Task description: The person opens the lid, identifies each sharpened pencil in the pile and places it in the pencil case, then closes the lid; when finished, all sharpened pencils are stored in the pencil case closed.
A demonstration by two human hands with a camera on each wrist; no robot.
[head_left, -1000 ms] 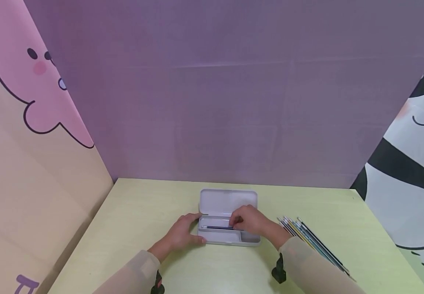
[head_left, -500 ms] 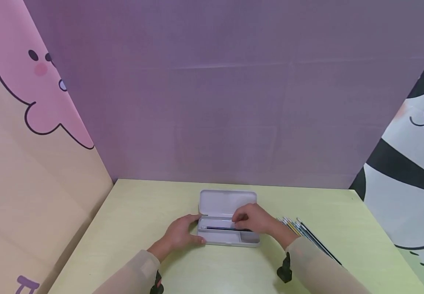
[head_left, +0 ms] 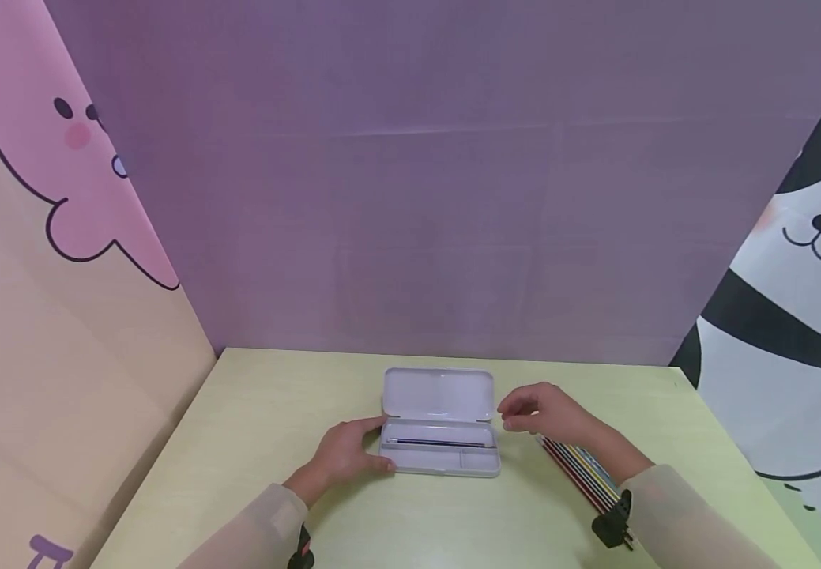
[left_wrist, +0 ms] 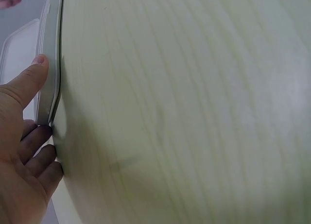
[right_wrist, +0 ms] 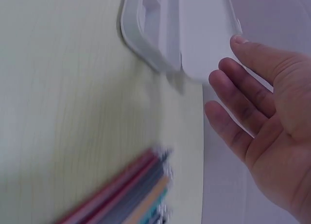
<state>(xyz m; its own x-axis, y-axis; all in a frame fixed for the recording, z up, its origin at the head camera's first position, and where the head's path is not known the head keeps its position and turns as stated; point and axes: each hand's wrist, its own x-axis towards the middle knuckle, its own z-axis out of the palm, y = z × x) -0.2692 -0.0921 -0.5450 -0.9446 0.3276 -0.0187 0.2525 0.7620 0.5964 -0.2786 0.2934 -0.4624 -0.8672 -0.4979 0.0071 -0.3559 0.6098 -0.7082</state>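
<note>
A white pencil case [head_left: 437,393] lies on the table with its lid swung back. One dark pencil [head_left: 442,443] lies lengthwise in its long rear compartment. My left hand [head_left: 346,454] holds the case by its left end, thumb on the front side [left_wrist: 47,88] and fingers around the corner. Just right of the case, my right hand [head_left: 548,412] hovers with relaxed fingers and nothing between them. Below that hand and forearm is a bundle of pencils [head_left: 577,472] in red, dark, yellow and blue, partly hidden by the wrist.
The pale wooden table [head_left: 296,395] meets a purple backdrop [head_left: 410,197] at its far edge. A panel with a pink cartoon figure [head_left: 33,142] stands at the left, one with a panda [head_left: 794,316] at the right. Dark camera straps sit on both wrists.
My right hand has let go of the dark pencil, leaving it in the case, and has moved right toward the pencil bundle. The left hand stays at the case.
</note>
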